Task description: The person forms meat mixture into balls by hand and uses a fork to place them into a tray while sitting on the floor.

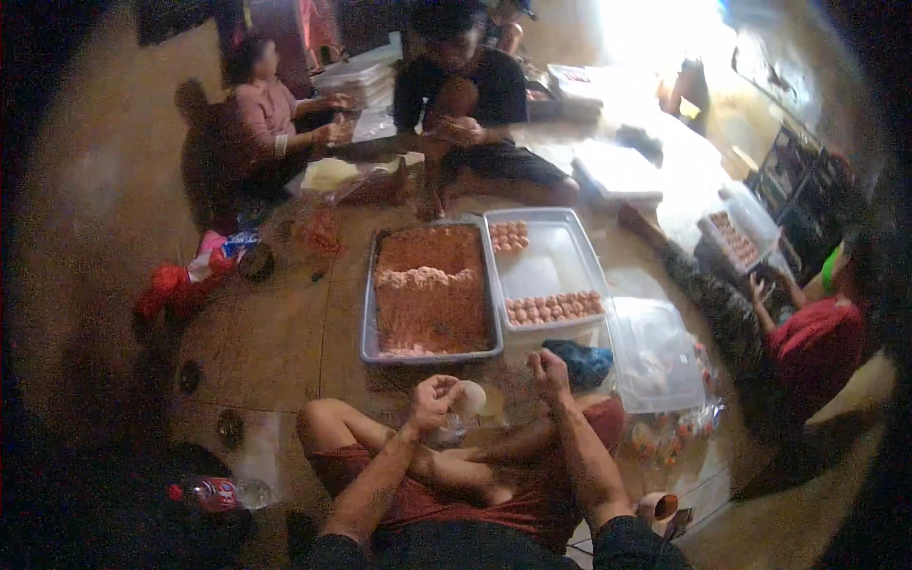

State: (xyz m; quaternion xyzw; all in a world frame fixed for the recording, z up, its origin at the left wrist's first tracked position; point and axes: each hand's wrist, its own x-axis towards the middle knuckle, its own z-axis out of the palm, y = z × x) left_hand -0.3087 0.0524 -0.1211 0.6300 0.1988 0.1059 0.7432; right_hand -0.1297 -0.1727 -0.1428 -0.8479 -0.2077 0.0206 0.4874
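Note:
My left hand pinches a thin, pale round wrapper by its edge, above my crossed legs. My right hand is raised to the right with its fingers curled; whether it holds something small is too blurred to tell. In front of me lies a grey tray of reddish-brown filling, with a paler ridge of it across the middle. Right beside it stands a clear plastic container with small round pieces in a block at its far left corner and in rows along its near end. Another pale round disc shows beneath the wrapper.
A dark blue cloth and a translucent lid lie at the right. A plastic bottle lies at lower left, a cup at lower right. Co-workers sit opposite, far left and right, among stacked containers.

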